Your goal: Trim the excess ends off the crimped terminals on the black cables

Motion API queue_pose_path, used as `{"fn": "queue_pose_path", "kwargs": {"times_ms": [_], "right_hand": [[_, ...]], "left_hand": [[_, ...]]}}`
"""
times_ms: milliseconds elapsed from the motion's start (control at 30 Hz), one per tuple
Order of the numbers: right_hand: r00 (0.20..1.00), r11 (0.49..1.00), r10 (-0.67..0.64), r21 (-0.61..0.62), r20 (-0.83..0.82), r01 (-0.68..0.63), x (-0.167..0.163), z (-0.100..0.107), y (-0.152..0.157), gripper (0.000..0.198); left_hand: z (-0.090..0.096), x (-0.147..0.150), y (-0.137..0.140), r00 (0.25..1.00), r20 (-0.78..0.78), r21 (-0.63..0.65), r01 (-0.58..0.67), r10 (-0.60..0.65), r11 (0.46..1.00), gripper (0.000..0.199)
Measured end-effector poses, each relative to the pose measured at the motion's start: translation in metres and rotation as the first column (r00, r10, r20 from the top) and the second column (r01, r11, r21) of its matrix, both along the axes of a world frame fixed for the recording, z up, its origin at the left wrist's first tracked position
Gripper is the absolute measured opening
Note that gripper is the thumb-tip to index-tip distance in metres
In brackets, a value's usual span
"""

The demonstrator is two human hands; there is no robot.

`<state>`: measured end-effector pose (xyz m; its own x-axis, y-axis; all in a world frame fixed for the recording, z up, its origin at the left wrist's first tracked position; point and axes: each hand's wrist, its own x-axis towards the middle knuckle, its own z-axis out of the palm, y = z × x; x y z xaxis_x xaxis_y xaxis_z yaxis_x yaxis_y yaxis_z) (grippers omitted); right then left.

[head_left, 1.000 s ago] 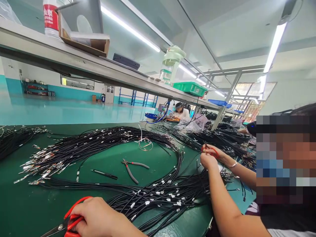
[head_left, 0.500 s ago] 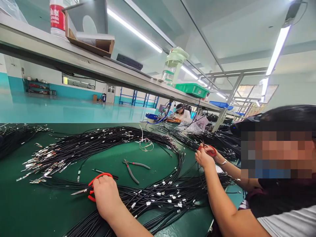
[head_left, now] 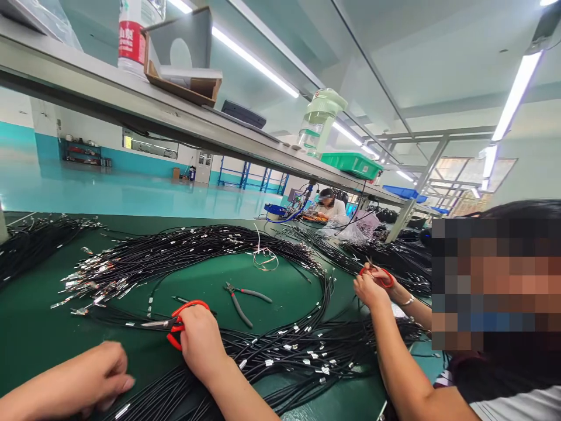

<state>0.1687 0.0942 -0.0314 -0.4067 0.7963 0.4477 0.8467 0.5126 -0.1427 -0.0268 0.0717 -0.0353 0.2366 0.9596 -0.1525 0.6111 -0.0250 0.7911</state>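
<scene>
My right hand (head_left: 201,339) grips red-handled scissors (head_left: 175,324), whose blades point left above the green table (head_left: 39,327). At the lower left is my left hand (head_left: 99,374), its fingers loosely bent and the thumb apart; I see nothing in it. It is beside a bundle of black cables (head_left: 162,389) with white labels, and whether it touches them I cannot tell. A curved bundle of black cables (head_left: 175,251) with bare silvery ends lies beyond my hands. Grey-handled cutting pliers (head_left: 240,301) rest open on the table. Behind the scissors is a thin pen-like tool (head_left: 179,299), partly hidden.
At the right, a co-worker's hands (head_left: 372,286) hold another pair of red-handled scissors. More cable bundles (head_left: 30,240) lie at the far left. A shelf (head_left: 184,117) crosses above the table, bearing a bottle, an open box, a jug and a green bin (head_left: 353,165).
My left hand has come into view at the lower left. The view has shifted, so most things appear slightly farther right. The scissors stay in my right hand.
</scene>
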Motion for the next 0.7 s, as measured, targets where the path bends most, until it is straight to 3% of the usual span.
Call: {"fn": "queue_pose_path", "kwargs": {"times_ms": [100, 167, 200, 267, 433, 567, 633, 700], "right_hand": [[0.992, 0.999, 0.048, 0.006, -0.118, -0.048, 0.004, 0.003, -0.002, 0.033], [0.974, 0.995, 0.101, 0.003, -0.204, -0.103, 0.005, 0.003, -0.004, 0.034], [0.958, 0.992, 0.118, 0.000, -0.261, -0.123, 0.006, 0.003, -0.004, 0.033], [0.941, 0.985, 0.166, -0.003, -0.295, -0.175, 0.006, 0.001, -0.002, 0.029], [0.926, 0.959, 0.271, -0.010, -0.261, -0.283, 0.005, -0.002, 0.005, 0.021], [0.928, 0.947, 0.279, -0.090, -0.248, -0.308, 0.004, -0.001, 0.002, 0.019], [0.917, 0.931, 0.285, -0.147, -0.278, -0.334, 0.003, -0.001, 0.000, 0.019], [0.881, 0.913, 0.264, -0.193, -0.393, -0.360, 0.002, 0.001, -0.001, 0.017]], "left_hand": [[0.008, 0.009, 0.010, 0.984, 0.169, 0.018, 0.050, -0.052, 0.999, 0.030], [0.014, 0.013, 0.009, 0.898, 0.432, 0.004, -0.090, 0.079, 0.996, 0.025], [0.016, 0.014, 0.008, 0.793, 0.589, -0.057, -0.151, 0.155, 0.987, 0.022], [0.018, 0.015, 0.008, 0.473, 0.836, -0.202, -0.206, 0.278, 0.957, 0.029], [0.005, 0.006, 0.020, 0.220, 0.892, -0.277, -0.423, 0.394, 0.863, 0.016], [-0.005, -0.007, 0.028, 0.111, 0.894, -0.318, -0.525, 0.434, 0.789, 0.010], [-0.003, -0.013, 0.029, 0.118, 0.896, -0.304, -0.538, 0.428, 0.786, 0.011], [0.002, -0.015, 0.026, 0.187, 0.900, -0.254, -0.510, 0.395, 0.822, 0.013]]}}
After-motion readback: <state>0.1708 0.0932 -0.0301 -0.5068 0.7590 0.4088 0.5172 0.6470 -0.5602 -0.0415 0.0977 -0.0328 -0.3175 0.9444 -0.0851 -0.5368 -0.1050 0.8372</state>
